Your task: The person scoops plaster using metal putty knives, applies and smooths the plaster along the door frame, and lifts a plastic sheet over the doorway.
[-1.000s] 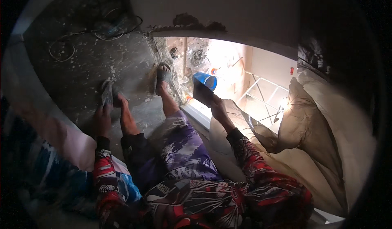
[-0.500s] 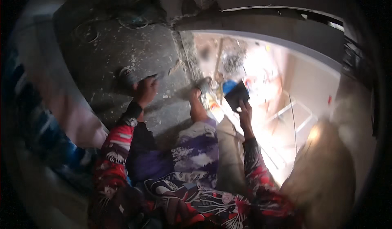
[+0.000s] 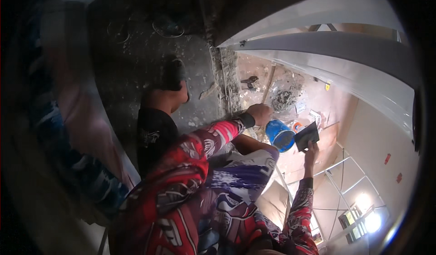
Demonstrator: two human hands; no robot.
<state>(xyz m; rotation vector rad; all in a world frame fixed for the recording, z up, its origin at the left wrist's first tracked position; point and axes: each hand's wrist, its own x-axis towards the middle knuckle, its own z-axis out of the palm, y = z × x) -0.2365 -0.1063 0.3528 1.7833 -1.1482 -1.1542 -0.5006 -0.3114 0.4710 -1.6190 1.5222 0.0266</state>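
My right hand [image 3: 311,152] is closed on the lower edge of a dark, flat rectangular plate [image 3: 307,137], held out over the brightly lit area at the right. Beside it is a blue bucket [image 3: 279,136] with a dark inside. My left hand [image 3: 260,114] reaches across my knee to the bucket's upper left side. Its fingers are curled, and whatever they may hold is hidden. Both arms wear red and black patterned sleeves.
A grey, spattered concrete floor [image 3: 190,73] lies to the left, ending at a rough edge [image 3: 225,80]. Beyond it, the lit floor has a rubble heap [image 3: 286,96]. A white metal frame [image 3: 338,173] and a bright lamp [image 3: 373,222] stand at lower right. Pale beams cross the upper right.
My left hand has swung from the left, over the concrete, across to the bucket. The view has turned right, and the lit room shows more clearly. My right hand still holds the plate.
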